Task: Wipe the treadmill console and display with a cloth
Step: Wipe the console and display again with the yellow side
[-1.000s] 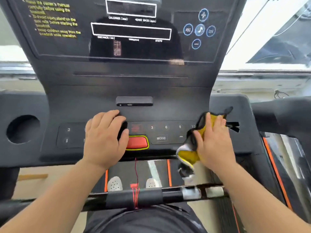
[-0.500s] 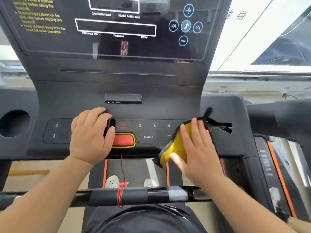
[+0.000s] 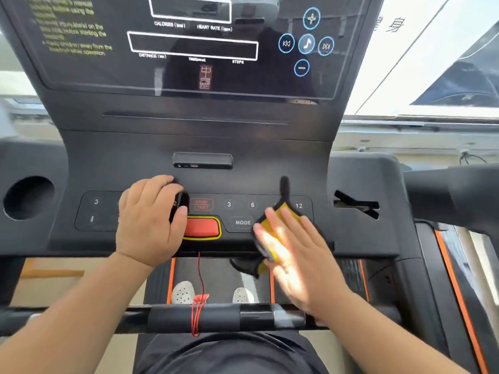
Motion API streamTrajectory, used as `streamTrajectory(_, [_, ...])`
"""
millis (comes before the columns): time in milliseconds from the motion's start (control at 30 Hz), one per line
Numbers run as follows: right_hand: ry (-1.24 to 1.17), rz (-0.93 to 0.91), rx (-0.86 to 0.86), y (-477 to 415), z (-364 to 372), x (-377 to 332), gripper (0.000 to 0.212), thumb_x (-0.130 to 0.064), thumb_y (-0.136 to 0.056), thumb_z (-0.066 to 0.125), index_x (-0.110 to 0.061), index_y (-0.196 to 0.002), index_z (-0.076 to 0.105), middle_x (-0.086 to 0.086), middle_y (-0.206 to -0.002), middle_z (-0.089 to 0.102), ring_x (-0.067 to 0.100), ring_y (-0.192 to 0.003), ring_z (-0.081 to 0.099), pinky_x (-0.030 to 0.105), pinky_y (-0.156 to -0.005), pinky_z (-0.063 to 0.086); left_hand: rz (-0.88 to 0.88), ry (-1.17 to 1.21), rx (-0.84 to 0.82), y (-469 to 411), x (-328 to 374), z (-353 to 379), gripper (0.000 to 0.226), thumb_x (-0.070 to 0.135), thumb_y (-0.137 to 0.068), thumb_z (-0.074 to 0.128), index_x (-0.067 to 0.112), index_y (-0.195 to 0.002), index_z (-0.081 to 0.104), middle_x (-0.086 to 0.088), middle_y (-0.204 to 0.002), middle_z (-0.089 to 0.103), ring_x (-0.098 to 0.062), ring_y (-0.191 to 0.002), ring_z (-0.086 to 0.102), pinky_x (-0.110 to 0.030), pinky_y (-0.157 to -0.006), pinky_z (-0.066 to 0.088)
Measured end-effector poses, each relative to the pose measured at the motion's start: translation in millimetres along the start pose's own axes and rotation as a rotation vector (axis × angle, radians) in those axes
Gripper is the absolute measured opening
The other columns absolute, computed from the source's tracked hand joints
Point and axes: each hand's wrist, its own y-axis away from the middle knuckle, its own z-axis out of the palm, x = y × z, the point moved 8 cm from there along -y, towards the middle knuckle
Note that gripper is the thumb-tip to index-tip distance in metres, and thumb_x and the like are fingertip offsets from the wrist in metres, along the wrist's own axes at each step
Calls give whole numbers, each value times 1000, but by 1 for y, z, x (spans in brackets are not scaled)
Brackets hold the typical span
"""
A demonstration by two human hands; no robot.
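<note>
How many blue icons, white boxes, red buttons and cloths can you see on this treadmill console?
Blue icons: 5
White boxes: 2
Red button: 1
Cloth: 1
Total: 9

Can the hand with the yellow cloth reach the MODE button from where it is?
Probably yes. The right hand presses the cloth flat right beside the MODE button, with nothing between them. The left hand, gripping a small black object, sits beyond the red button.
</note>
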Motion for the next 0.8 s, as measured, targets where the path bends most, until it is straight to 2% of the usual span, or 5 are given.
streamTrajectory(233, [-43,415,-95,-41,-18,60,89,-77,-96,0,-21,-165,-6,13,-171,-18,32,-157,-19,52,-128,-6,13,12,-1,1,-1,-1,43,34,-91,42,5,-110,67,-16,-122,65,-38,-110,53,-47,-96,37])
streamTrajectory(300, [-10,320,-82,-61,-22,33,92,-79,-94,0,-20,-165,0,14,-172,-12,36,-158,-12,53,-127,-4,11,15,-13,1,-1,0,43,34,-91,42,5,-110,67,-16,-122,65,-36,-110,52,-47,-96,36])
streamTrajectory(533, [1,-89,-41,-20,-4,-24,62,-54,-102,37,-32,-160,32,-1,-169,27,28,-157,24,50,-127,20,14,32,-18,1,-2,0,42,34,-90,43,5,-109,67,-16,-122,65,-38,-109,53,-48,-95,37])
streamTrajectory(733, [-56,354,-109,-11,-7,54,84,-73,-98,10,-23,-165,7,8,-173,-5,31,-160,-8,52,-130,6,1,77,-5,1,-4,-1,42,33,-90,43,5,-109,67,-15,-122,65,-36,-110,53,-47,-96,37])
streamTrajectory(800, [-19,420,-106,-25,-11,48,92,-77,-96,-1,-16,-165,8,17,-173,-1,39,-159,-3,57,-128,7,-13,135,14,1,-5,-4,41,32,-90,43,6,-109,67,-14,-122,65,-37,-110,55,-46,-97,37])
